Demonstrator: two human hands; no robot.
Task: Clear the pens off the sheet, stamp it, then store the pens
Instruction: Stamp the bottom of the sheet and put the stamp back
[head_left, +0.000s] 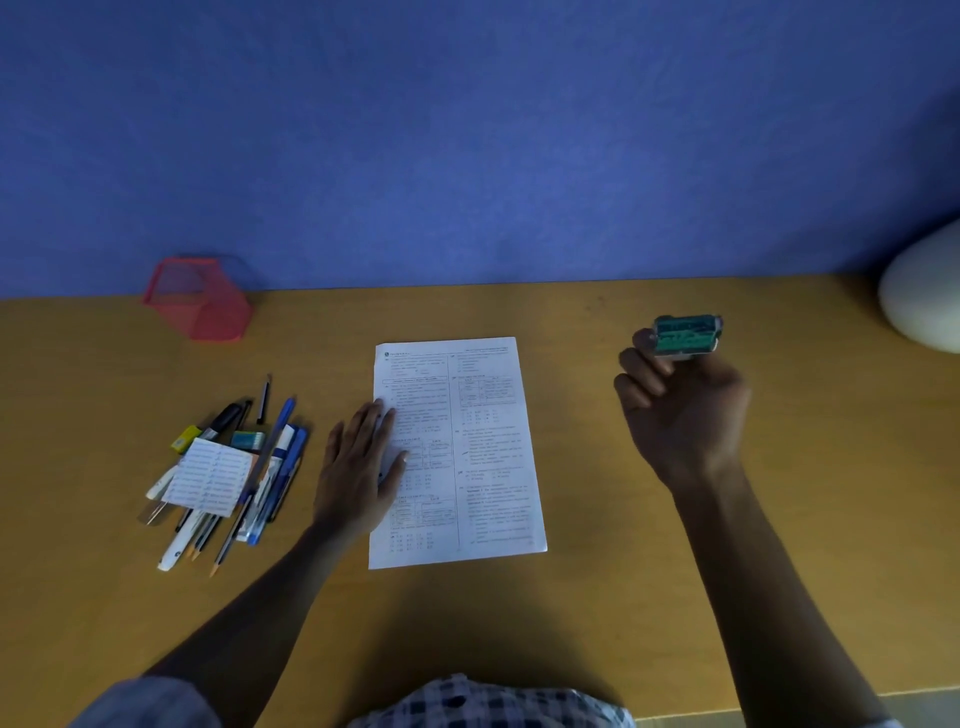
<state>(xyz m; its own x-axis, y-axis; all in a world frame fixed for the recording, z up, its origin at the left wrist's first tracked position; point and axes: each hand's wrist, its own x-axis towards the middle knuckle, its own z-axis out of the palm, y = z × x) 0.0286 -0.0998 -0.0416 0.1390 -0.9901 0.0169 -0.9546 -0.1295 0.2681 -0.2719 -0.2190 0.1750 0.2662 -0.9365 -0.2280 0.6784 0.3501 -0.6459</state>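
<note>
The right hand (685, 410) is raised above the desk to the right of the sheet, fingers curled round a stamp (687, 336) whose green underside is turned up towards the camera. The left hand (358, 462) lies flat, fingers straight and spread a little, pressing down on the left edge of the sheet (467, 452); its fingertips are on the paper and its heel is on the desk (597, 597).

The sheet is a printed page in two columns, lying roughly square in the middle of the desk, with no pens on it. The pens (239, 478) sit in a loose heap well to the left of the sheet, near the left hand but apart from it: blue, black and white barrels and some pencils, mostly pointing away from the person. A small lined paper (208, 478) lies on top of the heap, and a yellow eraser (185, 438) and a teal one (248, 440) lie at its far end.

Behind the heap, against the blue wall (467, 130), stands a red mesh holder (200, 299). A white rounded object (924, 296) shows at the right edge.
</note>
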